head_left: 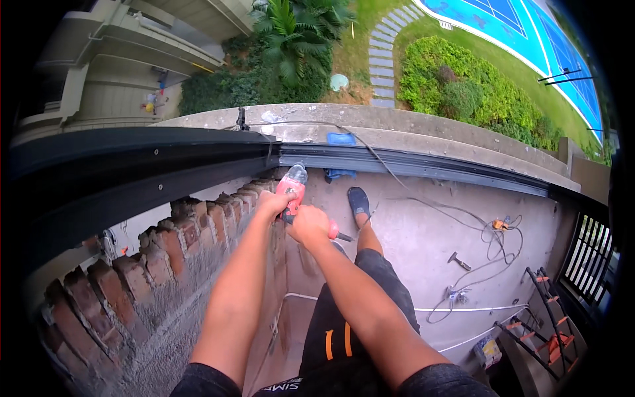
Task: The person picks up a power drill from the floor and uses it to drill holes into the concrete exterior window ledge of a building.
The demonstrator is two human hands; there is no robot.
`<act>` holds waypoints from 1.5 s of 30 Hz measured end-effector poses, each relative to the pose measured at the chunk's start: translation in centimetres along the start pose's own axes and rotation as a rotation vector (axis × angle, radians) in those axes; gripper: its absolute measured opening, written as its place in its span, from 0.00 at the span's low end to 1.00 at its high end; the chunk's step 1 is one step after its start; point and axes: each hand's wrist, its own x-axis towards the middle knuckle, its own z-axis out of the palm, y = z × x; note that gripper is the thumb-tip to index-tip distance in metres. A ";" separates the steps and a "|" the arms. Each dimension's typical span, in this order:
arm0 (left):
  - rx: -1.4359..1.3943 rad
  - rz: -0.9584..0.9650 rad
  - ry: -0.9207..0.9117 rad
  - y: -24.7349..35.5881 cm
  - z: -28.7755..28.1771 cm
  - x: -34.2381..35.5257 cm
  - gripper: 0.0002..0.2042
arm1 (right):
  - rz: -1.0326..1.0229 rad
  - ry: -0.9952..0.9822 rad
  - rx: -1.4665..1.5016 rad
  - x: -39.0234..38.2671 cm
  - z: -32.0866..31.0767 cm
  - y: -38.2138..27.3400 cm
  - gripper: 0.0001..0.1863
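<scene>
Both my hands are closed round a red and black corded power drill [292,190]. My left hand [274,204] grips it near the front of its body. My right hand [309,223] wraps its rear, and the red back end with a black cord sticks out beyond my fingers. The grey nose of the drill points away from me at the dark metal window track [397,161], close to the corner where it meets the black upright frame [152,159]. Whether the tip touches the track, I cannot tell. A blue cloth [340,173] hangs at the track just right of the drill.
A broken brick wall [159,258] runs along my left. On the floor to the right lie a hammer [459,261], looped cable [506,255] and an orange tool [501,224]. A folded ladder [546,324] stands far right. Past the concrete ledge [423,122] is a drop to a garden.
</scene>
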 end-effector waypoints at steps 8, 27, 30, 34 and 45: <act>0.231 0.099 0.104 -0.4 -1.3 -4.2 0.34 | 0.009 0.062 0.041 -3.2 1.0 -0.3 0.15; -0.305 0.231 0.417 -1.3 4.8 4.7 0.18 | -0.037 -0.049 -0.108 4.9 -3.1 0.2 0.14; -0.240 0.200 0.351 0.9 6.2 2.3 0.18 | 0.028 -0.080 -0.110 4.3 -4.0 1.7 0.14; -0.162 0.247 0.401 -1.0 3.7 5.4 0.19 | -0.017 -0.074 -0.110 4.1 -3.7 -0.7 0.14; -0.301 0.024 0.042 -1.5 -0.9 -0.5 0.29 | -0.105 0.012 -0.113 -1.0 -2.0 -1.9 0.13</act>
